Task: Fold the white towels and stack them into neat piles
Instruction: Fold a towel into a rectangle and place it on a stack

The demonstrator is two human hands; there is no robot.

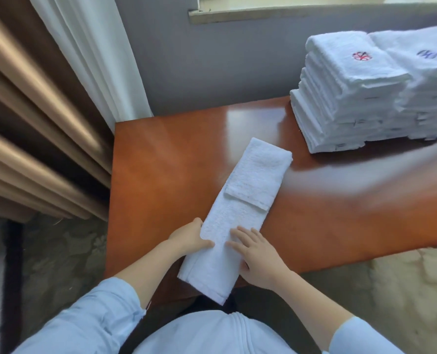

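A white towel (240,205), folded into a long narrow strip, lies diagonally on the reddish wooden table (161,175). Its far end is doubled back over itself and its near end hangs past the table's front edge. My left hand (190,237) grips the strip's left edge, thumb on top. My right hand (254,254) rests flat on the towel's right side, fingers spread. Two stacks of folded white towels stand at the back right: one with a red emblem (339,98) and one with a blue emblem (426,85).
Brown and white curtains (46,98) hang along the table's left side. A grey wall with a window sill (288,14) is behind. Patterned carpet (403,290) lies beyond the table's front edge. My light blue sleeves fill the bottom of the view.
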